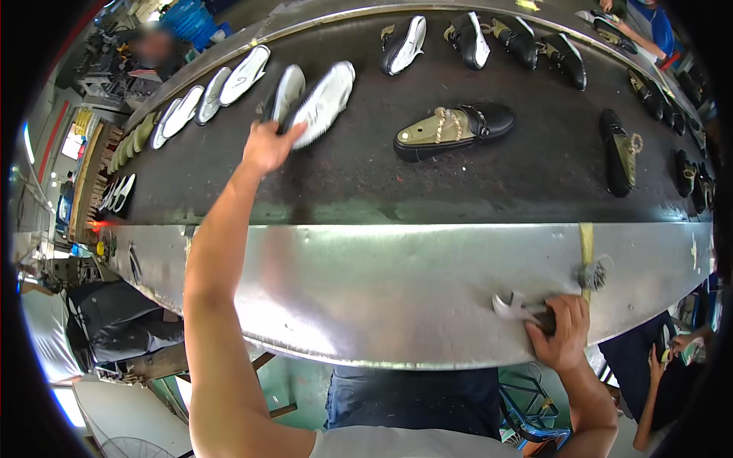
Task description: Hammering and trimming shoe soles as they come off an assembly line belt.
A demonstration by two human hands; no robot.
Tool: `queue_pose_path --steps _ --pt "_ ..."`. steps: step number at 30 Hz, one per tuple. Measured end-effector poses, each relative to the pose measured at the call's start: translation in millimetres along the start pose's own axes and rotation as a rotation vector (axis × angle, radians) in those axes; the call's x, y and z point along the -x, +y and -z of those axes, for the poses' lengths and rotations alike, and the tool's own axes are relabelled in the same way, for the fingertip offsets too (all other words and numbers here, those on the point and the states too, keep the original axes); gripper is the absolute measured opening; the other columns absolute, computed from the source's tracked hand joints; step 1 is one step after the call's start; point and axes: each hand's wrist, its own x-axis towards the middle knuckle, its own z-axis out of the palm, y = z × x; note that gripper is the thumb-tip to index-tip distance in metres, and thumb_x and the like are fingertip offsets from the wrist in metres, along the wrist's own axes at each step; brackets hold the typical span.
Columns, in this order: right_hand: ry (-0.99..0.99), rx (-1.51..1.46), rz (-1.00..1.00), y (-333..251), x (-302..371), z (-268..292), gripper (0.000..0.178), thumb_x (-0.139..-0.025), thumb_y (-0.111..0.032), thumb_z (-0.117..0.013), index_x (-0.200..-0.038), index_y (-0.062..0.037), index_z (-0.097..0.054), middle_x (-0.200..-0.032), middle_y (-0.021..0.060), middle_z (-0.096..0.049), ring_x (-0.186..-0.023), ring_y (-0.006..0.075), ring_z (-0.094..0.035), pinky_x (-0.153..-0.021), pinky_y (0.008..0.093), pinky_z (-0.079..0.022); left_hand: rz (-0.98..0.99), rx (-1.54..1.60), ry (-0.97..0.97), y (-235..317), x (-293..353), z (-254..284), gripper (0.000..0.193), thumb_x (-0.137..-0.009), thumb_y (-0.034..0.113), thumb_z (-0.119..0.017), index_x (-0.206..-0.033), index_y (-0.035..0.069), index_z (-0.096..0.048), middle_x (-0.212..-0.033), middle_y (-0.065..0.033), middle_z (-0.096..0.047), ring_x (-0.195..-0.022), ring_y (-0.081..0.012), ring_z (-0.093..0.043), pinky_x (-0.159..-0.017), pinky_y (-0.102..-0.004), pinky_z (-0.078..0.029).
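Observation:
My left hand (269,145) reaches to the far left of the dark belt. Its fingers and thumb close around the near end of a shoe with a whitish underside (324,103). Beside that shoe a second pale-bottomed shoe (289,90) lies partly behind the hand. On the metal ledge, my right hand (563,332) is wrapped around metal pincers (515,307), their curved jaws pointing left and their handles mostly hidden in the palm. A black and olive shoe (456,131) with a rope trim and a buckled strap stands on the belt between the hands.
Several more shoes line the belt's far side, including a pale-soled one (244,76). Another shoe (618,153) lies at right. The metal ledge (382,282) runs along my side, with a yellow strip (586,248) and a grey knob-like piece (592,275). Other people work at both sides.

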Motion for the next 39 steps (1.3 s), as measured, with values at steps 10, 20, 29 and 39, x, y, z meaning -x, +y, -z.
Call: queue_pose_path --steps 10,20,29,39 --pt "0.212 0.032 0.141 -13 23 -8 0.042 -0.079 -0.027 -0.077 -0.107 -0.0023 -0.059 -0.104 0.0167 -0.059 -0.096 0.0383 -0.056 -0.085 0.0478 -0.046 -0.014 0.482 0.027 -87 333 76 0.059 -0.089 0.048 -0.069 -0.089 -0.011 -0.066 -0.102 -0.0241 -0.060 -0.090 -0.0381 -0.060 -0.083 -0.0447 -0.048" --pt "-0.506 -1.346 -0.898 -101 206 -52 0.026 -0.101 -0.031 -0.058 -0.103 -0.0058 -0.063 -0.084 0.0009 -0.061 -0.072 0.0094 -0.058 -0.063 0.0255 -0.049 -0.385 -0.056 -0.074 -18 325 45 0.089 -0.085 0.043 -0.071 -0.145 -0.012 -0.035 -0.147 -0.0336 -0.042 -0.140 -0.0412 -0.041 -0.115 -0.0433 -0.032" --pt "-0.643 -1.526 -0.977 -137 279 -33 0.029 -0.096 -0.013 -0.064 -0.121 -0.0043 -0.054 -0.100 0.0039 -0.061 -0.082 0.0105 -0.058 -0.071 0.0252 -0.051 -0.372 0.383 -0.267 -3 286 40 0.076 -0.087 0.049 -0.073 -0.140 -0.001 -0.051 -0.131 -0.0196 -0.063 -0.119 -0.0288 -0.061 -0.103 -0.0367 -0.046" --pt "-0.395 -0.892 -0.438 -172 200 -56 0.047 -0.090 -0.028 -0.072 -0.122 0.0000 -0.052 -0.110 0.0146 -0.067 -0.103 0.0241 -0.066 -0.091 0.0359 -0.051 -0.324 1.401 -0.390 41 535 -120 0.076 -0.091 0.015 -0.073 -0.155 0.003 -0.032 -0.134 -0.0083 -0.057 -0.121 -0.0153 -0.051 -0.108 -0.0302 -0.038"
